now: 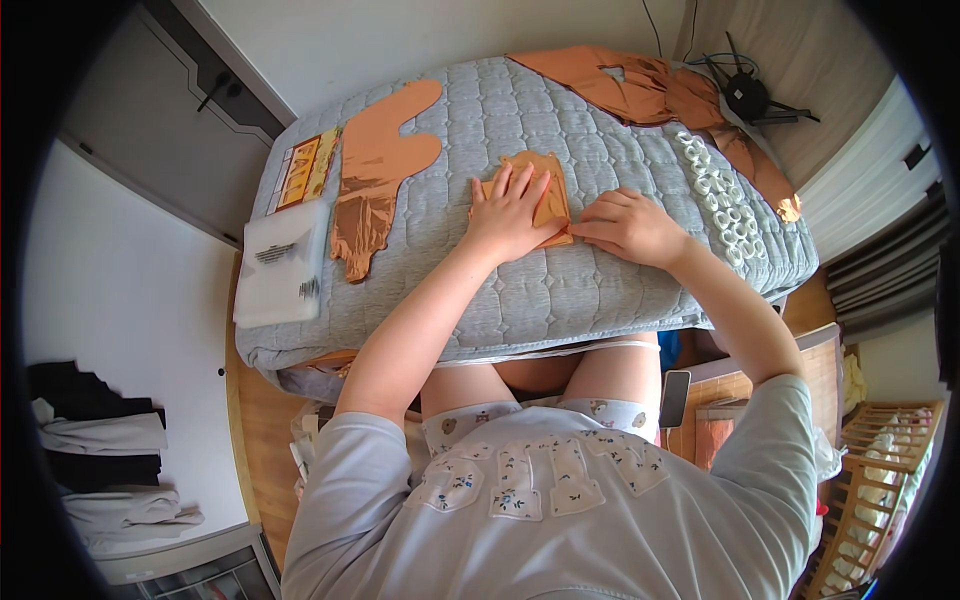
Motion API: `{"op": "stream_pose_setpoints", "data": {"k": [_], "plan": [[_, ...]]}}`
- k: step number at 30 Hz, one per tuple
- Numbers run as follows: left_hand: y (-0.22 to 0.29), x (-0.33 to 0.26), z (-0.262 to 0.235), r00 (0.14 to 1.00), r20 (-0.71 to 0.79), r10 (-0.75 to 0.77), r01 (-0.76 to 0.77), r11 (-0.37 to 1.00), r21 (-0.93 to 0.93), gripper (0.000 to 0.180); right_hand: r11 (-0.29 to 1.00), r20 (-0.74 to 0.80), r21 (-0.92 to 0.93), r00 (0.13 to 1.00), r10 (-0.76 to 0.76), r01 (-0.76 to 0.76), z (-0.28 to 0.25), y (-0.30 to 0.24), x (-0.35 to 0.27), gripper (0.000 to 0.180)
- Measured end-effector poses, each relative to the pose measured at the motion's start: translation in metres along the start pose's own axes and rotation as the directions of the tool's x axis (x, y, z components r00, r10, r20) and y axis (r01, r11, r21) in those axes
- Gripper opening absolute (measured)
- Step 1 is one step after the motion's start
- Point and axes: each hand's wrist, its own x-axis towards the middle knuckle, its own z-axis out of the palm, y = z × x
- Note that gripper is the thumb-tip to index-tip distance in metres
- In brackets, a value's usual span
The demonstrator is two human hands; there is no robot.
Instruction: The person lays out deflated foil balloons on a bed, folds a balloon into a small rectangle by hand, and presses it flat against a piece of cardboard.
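Copper foil piece point(545, 195) lies flat mid-bed on the grey quilted mattress point(600, 290). Left hand point(510, 215) presses it, fingers spread, no grip, likely pinning it. Right hand point(630, 225), fingers curled, pinches its right edge, probably creasing.

foil balloon point(540, 195) copper | quilted mattress point(560, 290) grey | shirt point(560, 500) pale blue, floral
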Motion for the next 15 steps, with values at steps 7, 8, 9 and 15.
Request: {"op": "stream_pose_setpoints", "data": {"k": [7, 8, 9, 15], "plan": [[-0.004, 0.003, 0.001, 1.000, 0.020, 0.005, -0.005, 1.000, -0.013, 0.076, 0.987, -0.034, -0.060, 0.988, -0.152, 0.149, 0.012, 0.006, 0.010, 0.022], [-0.004, 0.003, 0.001, 0.999, 0.033, 0.006, -0.006, 1.000, -0.012, 0.073, 0.984, -0.032, -0.077, 0.986, -0.162, 0.159, 0.013, 0.006, 0.009, 0.023], [-0.003, 0.004, 0.000, 1.000, 0.031, 0.005, -0.005, 1.000, -0.012, 0.073, 0.981, -0.030, -0.095, 0.985, -0.172, 0.169, 0.014, 0.007, 0.008, 0.024], [-0.004, 0.003, -0.001, 0.999, 0.039, -0.002, 0.003, 1.000, -0.017, 0.073, 0.973, -0.024, -0.101, 0.977, -0.213, 0.209, 0.013, 0.005, 0.012, 0.023]]}}
